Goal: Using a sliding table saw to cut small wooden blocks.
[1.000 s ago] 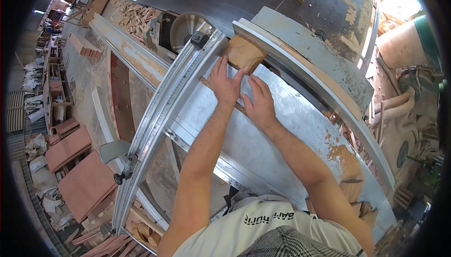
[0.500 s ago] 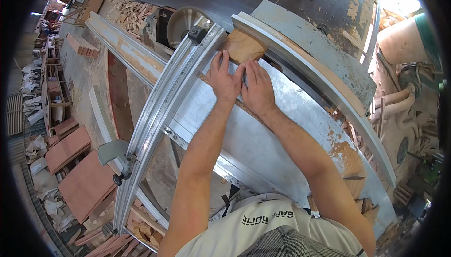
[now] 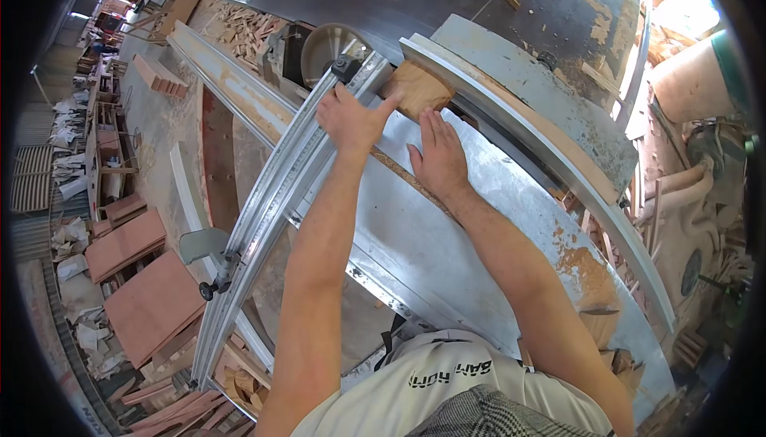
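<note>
Both hands have advanced along the sliding table point(image 3: 447, 261) since a second ago, so the wood block point(image 3: 416, 90) now sits nearer the saw blade point(image 3: 329, 44); left hand point(image 3: 351, 122) flat, fingertip on block; right hand point(image 3: 439, 162) flat behind it; grey fence point(image 3: 519, 110) hems the block's right side; offcuts point(image 3: 247, 30) litter beyond.

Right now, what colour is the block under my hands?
Light tan wood block, in the head view.

No packages, labels, signs or screens are in view
</note>
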A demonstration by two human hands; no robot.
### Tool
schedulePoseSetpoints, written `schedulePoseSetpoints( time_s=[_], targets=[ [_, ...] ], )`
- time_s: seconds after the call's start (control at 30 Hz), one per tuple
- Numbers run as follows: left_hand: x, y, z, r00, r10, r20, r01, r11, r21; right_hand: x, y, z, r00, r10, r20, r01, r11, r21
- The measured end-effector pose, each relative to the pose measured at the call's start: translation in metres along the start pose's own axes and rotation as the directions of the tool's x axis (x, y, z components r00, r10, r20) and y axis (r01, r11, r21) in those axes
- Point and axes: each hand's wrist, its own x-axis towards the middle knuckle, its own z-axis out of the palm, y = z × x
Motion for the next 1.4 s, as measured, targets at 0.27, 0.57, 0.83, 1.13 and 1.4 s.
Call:
schedulePoseSetpoints(
  time_s=[0.27,0.57,0.83,1.13,1.4],
  targets=[
    [0.008,0.021,0.027,0.98,-0.198,0.026,0.191,0.967,0.171,-0.002,0.001,0.0,1.0,0.015,0.008,-0.016,0.999,0.038],
    [0.015,0.026,0.033,0.945,-0.32,0.066,0.303,0.933,0.197,-0.001,0.003,0.003,1.0,0.009,-0.019,-0.008,0.997,0.08],
    [0.017,0.027,0.028,0.935,-0.344,0.092,0.315,0.92,0.234,0.002,0.002,0.003,0.997,0.01,-0.079,0.001,0.992,0.13],
    [0.015,0.027,0.027,0.946,-0.32,0.053,0.297,0.921,0.25,0.003,-0.001,0.001,0.997,-0.036,-0.073,0.048,0.985,0.164],
    [0.013,0.024,0.028,0.95,-0.311,0.023,0.295,0.921,0.255,0.004,0.001,-0.008,0.996,-0.059,0.063,0.049,0.986,0.157]
  ],
)
